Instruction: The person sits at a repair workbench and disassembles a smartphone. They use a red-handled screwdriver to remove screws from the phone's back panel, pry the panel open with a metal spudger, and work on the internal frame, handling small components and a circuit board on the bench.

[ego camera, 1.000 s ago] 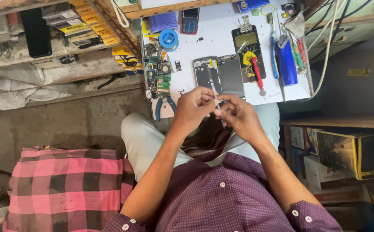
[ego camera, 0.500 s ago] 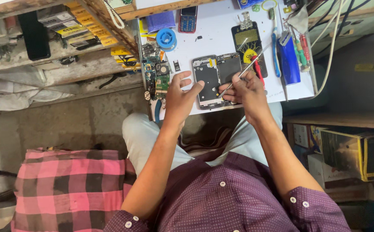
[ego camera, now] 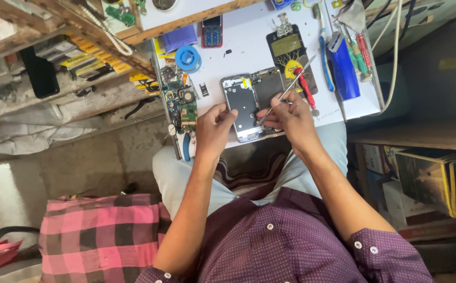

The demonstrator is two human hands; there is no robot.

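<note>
Hands working at the near edge of a white table (ego camera: 249, 42), over an opened phone (ego camera: 242, 107) lying flat with its back off and insides showing. Left hand (ego camera: 215, 128) resting on the phone's left edge, fingers curled and thumb pressing the frame, steadying it. Right hand (ego camera: 290, 115) pinching a slim metal tool (ego camera: 288, 90) between thumb and fingertips, fingers pressed together around the shaft, tip angling down onto the phone's right half, upper end pointing up and to the right. Lying just beyond the tool, a red-handled screwdriver (ego camera: 305, 90) crossing a black pad with a gold pattern (ego camera: 285, 44). Sitting further right, a blue case (ego camera: 343, 65) and more screwdrivers (ego camera: 361, 52) near the table's far edge. Resting to the left of the phone, green circuit boards (ego camera: 180, 99) along the table's left rim, with a blue roll (ego camera: 188, 56) and a purple ribbed pad (ego camera: 179, 36) above them. Standing near the top, a small red keypad phone (ego camera: 212, 30). Showing lower left, beside the person's knee, a pink and black checked cloth (ego camera: 102, 236).
</note>
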